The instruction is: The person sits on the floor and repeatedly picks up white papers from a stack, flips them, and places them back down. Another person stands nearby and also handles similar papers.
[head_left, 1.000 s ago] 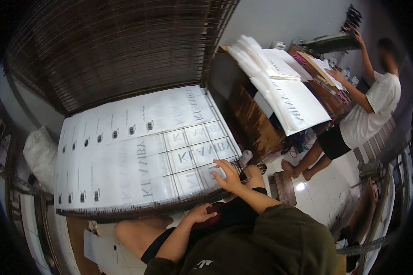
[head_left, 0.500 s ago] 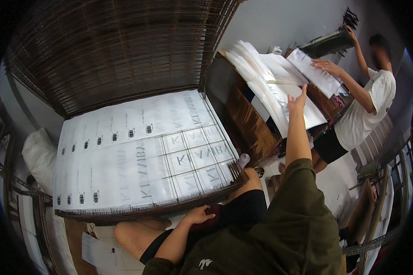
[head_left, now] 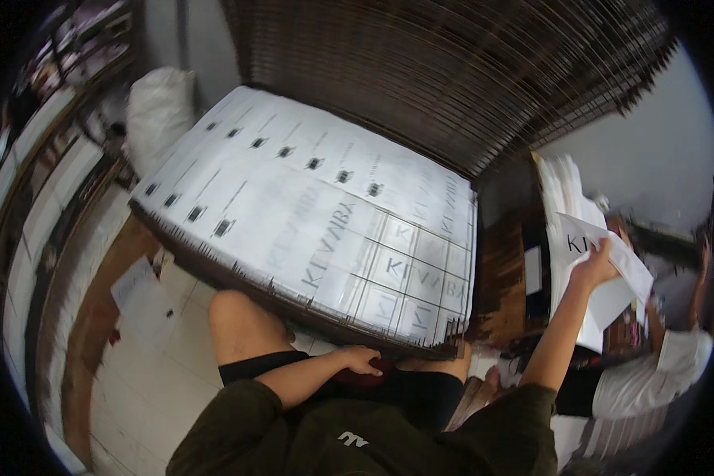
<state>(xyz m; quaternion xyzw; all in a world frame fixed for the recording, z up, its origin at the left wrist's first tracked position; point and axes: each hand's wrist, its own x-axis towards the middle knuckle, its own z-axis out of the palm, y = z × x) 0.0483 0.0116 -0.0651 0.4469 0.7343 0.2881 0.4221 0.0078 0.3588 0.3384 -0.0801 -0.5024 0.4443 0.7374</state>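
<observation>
Printed sheet in right fingers, tray lying to the left

Head view, the only one. Right hand (head_left: pixel 594 271) is reaching out to the person's right, its fingers closing on a printed white sheet (head_left: pixel 628 268) by the near edge; fingertips underneath are hiding from view. The sheet is bending slightly, its long axis slanting from upper left to lower right, crossing the line of the forearm, the dark lettering showing at the upper-left end. Just behind it, a pile of white sheets (head_left: pixel 570 194) is standing near; cannot tell whether they are touching.

Wire tray (head_left: pixel 214 255) is lying well to the left of the right fingers, bearing rows of laid sheets (head_left: pixel 282 186). Left hand (head_left: pixel 361 359) is resting in the lap below the tray's front edge, nearer the tray than the right, fingers bending loosely, gripping nothing that is showing. Co-worker (head_left: pixel 654 369) is standing at far right.
</observation>
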